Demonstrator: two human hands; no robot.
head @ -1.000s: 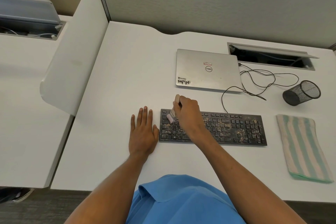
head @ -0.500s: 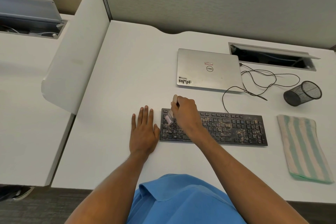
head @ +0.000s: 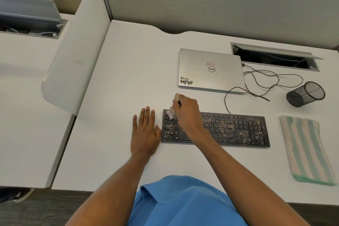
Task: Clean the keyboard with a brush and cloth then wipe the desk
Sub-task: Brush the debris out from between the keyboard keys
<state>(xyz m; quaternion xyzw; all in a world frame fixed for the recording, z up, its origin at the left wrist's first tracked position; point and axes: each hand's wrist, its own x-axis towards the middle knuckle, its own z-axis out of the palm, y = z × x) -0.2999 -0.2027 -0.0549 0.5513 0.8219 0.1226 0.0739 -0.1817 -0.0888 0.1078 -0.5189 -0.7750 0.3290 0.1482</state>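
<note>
The right grip (head: 187, 110) is curled round a small brush (head: 172, 113). The brush's handle end tilts up toward the counter's (head: 128, 79) far edge, and its pale bristles point down onto the far left corner of the crumb-strewn keyboard (head: 238, 130). The keyboard's long axis runs along the counter's near edge. The left grip (head: 145, 134) lies flat with fingers straight, just beside the keyboard's left end. The striped cloth (head: 304, 148) lies lengthwise near the right edge.

The left hand (head: 145, 132) lies flat just beside the left end of the keyboard (head: 231, 131); beyond it the desk (head: 128, 71) runs bare to the side panel (head: 77, 51). Behind the keyboard a shut laptop (head: 211, 71) and looping cable (head: 225, 100) crowd the way (a tipped mesh cup (head: 306, 94) lies further right).
</note>
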